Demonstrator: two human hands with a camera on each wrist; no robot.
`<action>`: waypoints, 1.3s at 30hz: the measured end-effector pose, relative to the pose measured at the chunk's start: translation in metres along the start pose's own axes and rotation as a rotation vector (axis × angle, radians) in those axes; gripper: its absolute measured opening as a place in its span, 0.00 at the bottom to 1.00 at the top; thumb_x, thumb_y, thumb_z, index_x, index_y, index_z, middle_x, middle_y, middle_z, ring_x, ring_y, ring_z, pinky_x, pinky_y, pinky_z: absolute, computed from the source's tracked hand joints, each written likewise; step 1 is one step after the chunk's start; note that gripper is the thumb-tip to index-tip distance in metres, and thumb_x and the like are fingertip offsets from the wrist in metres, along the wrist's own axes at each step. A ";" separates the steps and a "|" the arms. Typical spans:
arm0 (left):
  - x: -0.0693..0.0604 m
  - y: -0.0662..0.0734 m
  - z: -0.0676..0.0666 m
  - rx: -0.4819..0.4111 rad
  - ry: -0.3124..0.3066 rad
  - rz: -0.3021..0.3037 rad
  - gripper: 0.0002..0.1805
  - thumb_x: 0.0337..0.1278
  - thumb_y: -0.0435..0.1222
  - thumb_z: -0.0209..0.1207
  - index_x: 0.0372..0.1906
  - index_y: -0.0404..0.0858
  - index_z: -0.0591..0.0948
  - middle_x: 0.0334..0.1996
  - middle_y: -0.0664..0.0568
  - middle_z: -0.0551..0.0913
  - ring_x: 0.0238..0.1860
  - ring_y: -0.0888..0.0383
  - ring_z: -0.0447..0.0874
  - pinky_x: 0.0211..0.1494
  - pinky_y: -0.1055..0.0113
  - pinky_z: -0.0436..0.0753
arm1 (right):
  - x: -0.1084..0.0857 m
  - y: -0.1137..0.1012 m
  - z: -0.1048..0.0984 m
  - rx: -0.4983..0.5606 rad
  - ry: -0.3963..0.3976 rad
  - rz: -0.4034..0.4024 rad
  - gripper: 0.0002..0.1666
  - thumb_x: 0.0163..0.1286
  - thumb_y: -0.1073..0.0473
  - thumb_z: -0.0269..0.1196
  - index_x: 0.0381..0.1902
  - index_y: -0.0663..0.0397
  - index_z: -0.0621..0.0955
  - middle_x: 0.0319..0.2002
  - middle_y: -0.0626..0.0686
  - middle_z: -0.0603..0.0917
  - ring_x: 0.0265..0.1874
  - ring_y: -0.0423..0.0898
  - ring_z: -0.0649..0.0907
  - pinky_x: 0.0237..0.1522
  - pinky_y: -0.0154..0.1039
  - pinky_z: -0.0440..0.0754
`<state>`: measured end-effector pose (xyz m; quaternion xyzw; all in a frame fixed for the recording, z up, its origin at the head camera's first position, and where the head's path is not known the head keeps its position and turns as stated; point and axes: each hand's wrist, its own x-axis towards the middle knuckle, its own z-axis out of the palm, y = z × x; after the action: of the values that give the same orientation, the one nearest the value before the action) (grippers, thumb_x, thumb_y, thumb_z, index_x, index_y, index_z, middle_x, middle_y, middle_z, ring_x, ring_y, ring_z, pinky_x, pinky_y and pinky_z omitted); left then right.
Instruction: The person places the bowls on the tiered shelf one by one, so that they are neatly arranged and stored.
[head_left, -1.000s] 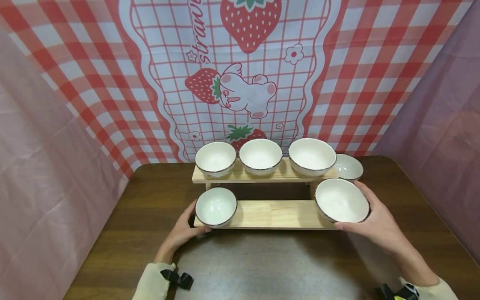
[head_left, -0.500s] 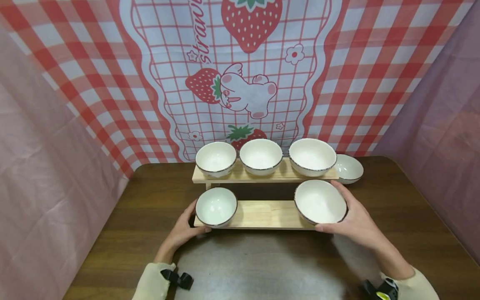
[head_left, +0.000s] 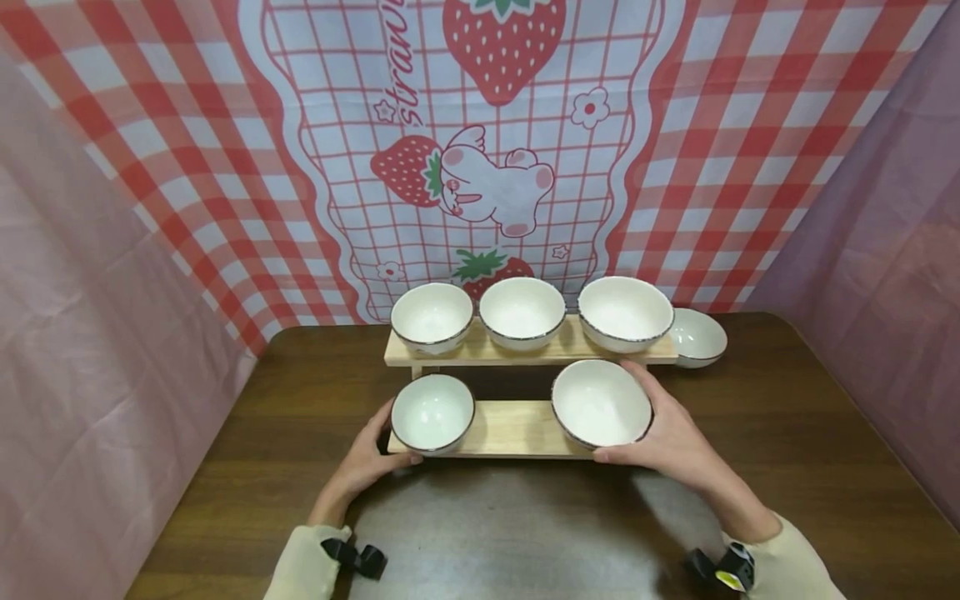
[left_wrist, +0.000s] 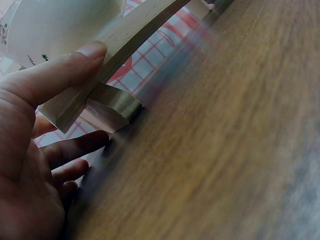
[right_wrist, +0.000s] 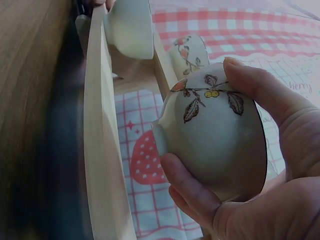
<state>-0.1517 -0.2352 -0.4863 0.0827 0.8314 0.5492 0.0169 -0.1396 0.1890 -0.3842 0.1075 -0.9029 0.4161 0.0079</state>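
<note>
My right hand [head_left: 670, 433] grips a white dark-rimmed bowl [head_left: 602, 404] above the right half of the lower board of a two-tier wooden shelf [head_left: 513, 429]. In the right wrist view, thumb and fingers spread around this bowl [right_wrist: 215, 135], whose outside carries a leaf-and-berry branch; it appears clear of the board. At the shelf's left end, my left hand [head_left: 367, 458] stays beside a pale bowl [head_left: 432, 412] that stands on the lower board. The left wrist view has the left thumb [left_wrist: 75, 70] on the board's edge by the bowl, fingers curled around and below the board's end.
On the upper board stand three white bowls: left [head_left: 432, 317], middle [head_left: 522, 312] and right [head_left: 626, 312]. Another bowl [head_left: 699, 337] sits on the brown wooden table [head_left: 300, 375] behind the shelf's right end. A red-and-white strawberry cloth [head_left: 480, 192] hangs behind.
My right hand has carried its bowl leftward, from the right end of the lower board toward the middle. The left hand and the other bowls have stayed in place.
</note>
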 end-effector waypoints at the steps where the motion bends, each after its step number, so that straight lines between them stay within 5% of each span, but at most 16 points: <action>1: 0.000 0.000 0.000 0.002 0.000 0.000 0.56 0.39 0.34 0.78 0.77 0.37 0.61 0.73 0.38 0.68 0.73 0.42 0.64 0.74 0.41 0.58 | 0.001 -0.001 0.002 0.006 -0.004 0.002 0.73 0.38 0.48 0.84 0.78 0.54 0.57 0.69 0.66 0.70 0.59 0.62 0.76 0.55 0.57 0.75; 12: 0.001 0.001 -0.001 0.062 0.002 -0.011 0.56 0.40 0.36 0.77 0.77 0.38 0.60 0.73 0.38 0.68 0.72 0.43 0.65 0.74 0.42 0.60 | 0.008 -0.006 0.019 0.066 -0.034 -0.017 0.72 0.38 0.49 0.84 0.77 0.53 0.58 0.66 0.65 0.74 0.54 0.60 0.79 0.52 0.51 0.77; 39: 0.000 0.000 0.000 0.023 0.004 -0.041 0.56 0.39 0.34 0.78 0.77 0.38 0.60 0.73 0.39 0.68 0.72 0.45 0.65 0.74 0.46 0.60 | 0.027 -0.019 0.073 0.186 -0.079 -0.041 0.73 0.35 0.51 0.85 0.76 0.56 0.60 0.68 0.65 0.73 0.58 0.59 0.79 0.58 0.53 0.75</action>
<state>-0.1520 -0.2353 -0.4858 0.0648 0.8392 0.5394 0.0257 -0.1566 0.1170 -0.4153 0.1427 -0.8575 0.4934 -0.0292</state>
